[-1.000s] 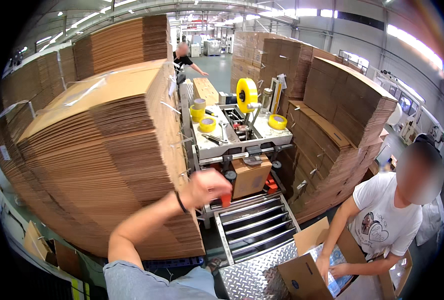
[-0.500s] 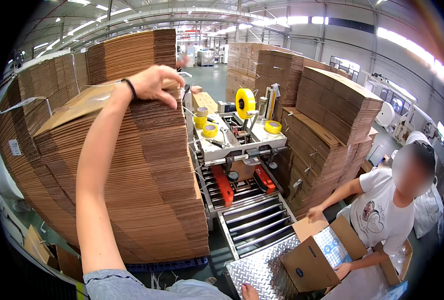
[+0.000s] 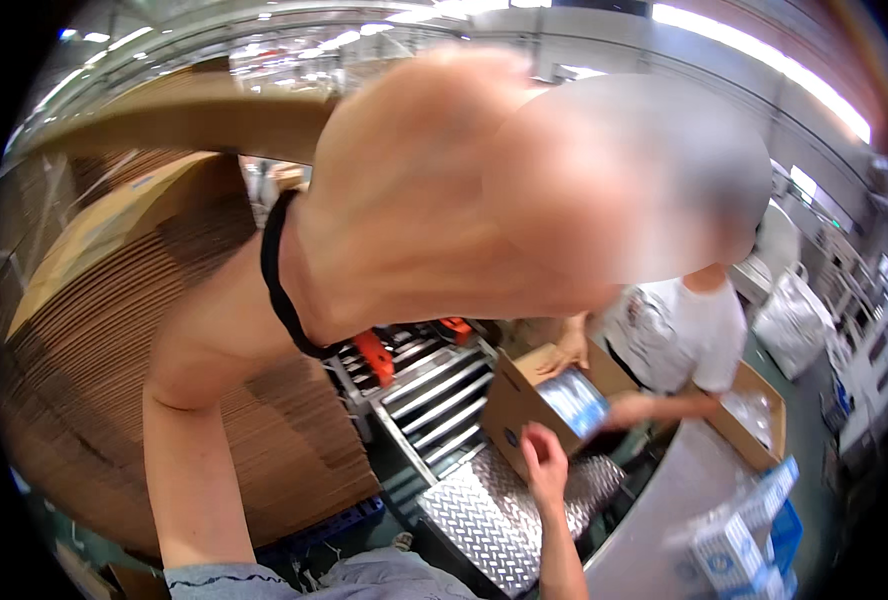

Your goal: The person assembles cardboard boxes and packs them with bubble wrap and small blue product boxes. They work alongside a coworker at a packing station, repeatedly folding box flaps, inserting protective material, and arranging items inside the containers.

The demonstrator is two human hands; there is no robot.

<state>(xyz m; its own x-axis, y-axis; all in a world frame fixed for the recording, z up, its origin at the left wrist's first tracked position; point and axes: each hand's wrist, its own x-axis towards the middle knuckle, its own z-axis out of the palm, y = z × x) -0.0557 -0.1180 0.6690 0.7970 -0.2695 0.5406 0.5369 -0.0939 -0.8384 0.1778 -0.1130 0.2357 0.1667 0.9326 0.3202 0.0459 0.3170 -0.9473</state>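
My left hand [image 3: 434, 190] is raised very close to the camera, with a dark band [image 3: 279, 270] round its wrist. Its fingers are smeared, so their grip is hidden. A blurred flat piece of brown cardboard [image 3: 194, 122] runs up to this hand from the left; whether the hand holds it I cannot make out. My right hand [image 3: 546, 462], fingers loosely bent and nothing in them, is in front of an open carton [image 3: 509, 405]. Blue-and-white packs [image 3: 576, 400] show inside that carton. A co-worker's hands [image 3: 567, 348] are at the carton, across from me.
A tall stack of flattened cartons [image 3: 194, 440] stands at left on a blue pallet [image 3: 339, 522]. A roller conveyor [image 3: 439, 405] with red side parts [image 3: 374, 357] leads to a metal tread plate [image 3: 484, 510]. Blue-and-white boxes [image 3: 729, 550] lie at lower right, near another open carton [image 3: 764, 415].
My left hand has left the stack top and swung right, close to the camera. My right hand has risen to the carton. The view has turned right. The co-worker's hand moved onto the packs.
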